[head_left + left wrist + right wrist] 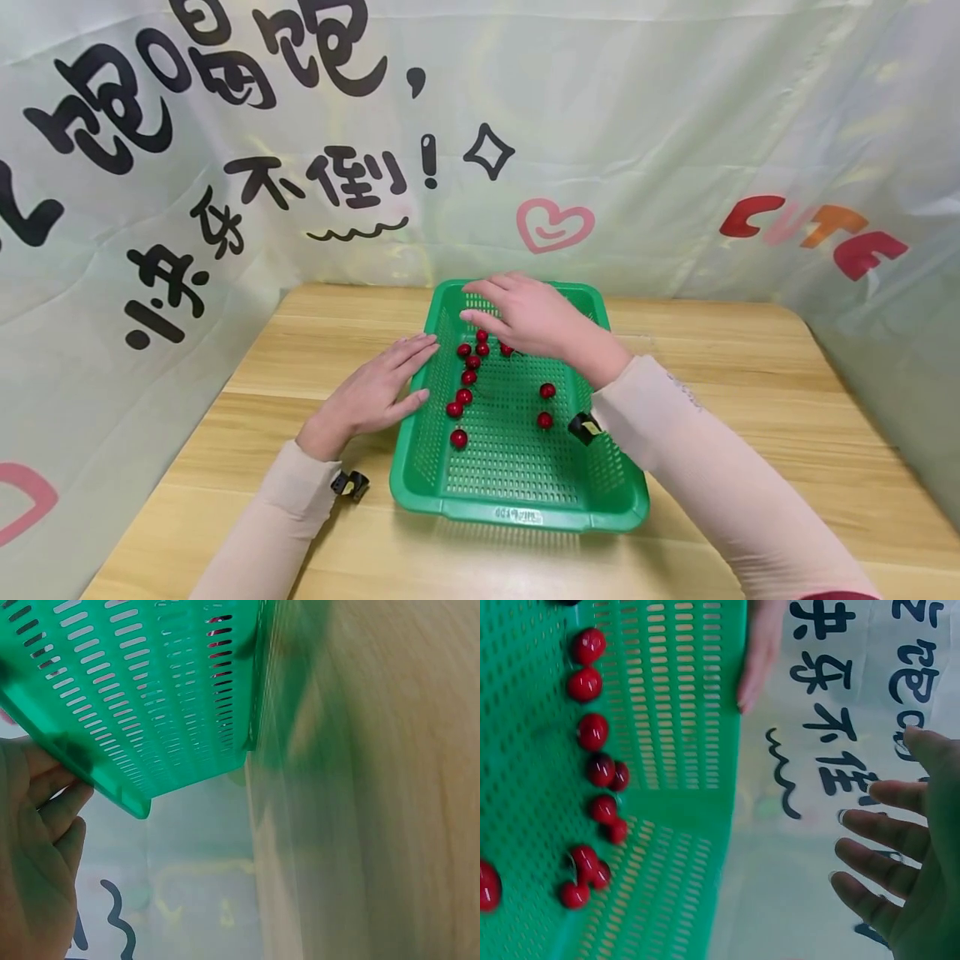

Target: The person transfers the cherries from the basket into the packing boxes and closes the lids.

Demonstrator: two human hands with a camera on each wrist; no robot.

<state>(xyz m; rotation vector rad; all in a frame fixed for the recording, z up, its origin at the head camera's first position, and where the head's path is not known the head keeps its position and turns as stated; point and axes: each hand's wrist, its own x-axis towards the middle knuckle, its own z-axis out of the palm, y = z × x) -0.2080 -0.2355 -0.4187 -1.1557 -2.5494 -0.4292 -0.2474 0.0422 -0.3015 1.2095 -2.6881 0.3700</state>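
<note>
The green basket (pixel 465 507) is seated on the wooden table (pixel 750 375), with red cherries (pixel 454 409) lying on its floor, mostly strung in an uneven row along the left side, two being noted near the right wall. The left rim is touched by the extended fingers of the left hand (pixel 378 392), nothing being pinched. The right hand (pixel 536 317) is held above the basket's far part, its fingers seen spread and slightly bent in the right wrist view, with nothing gripped.
</note>
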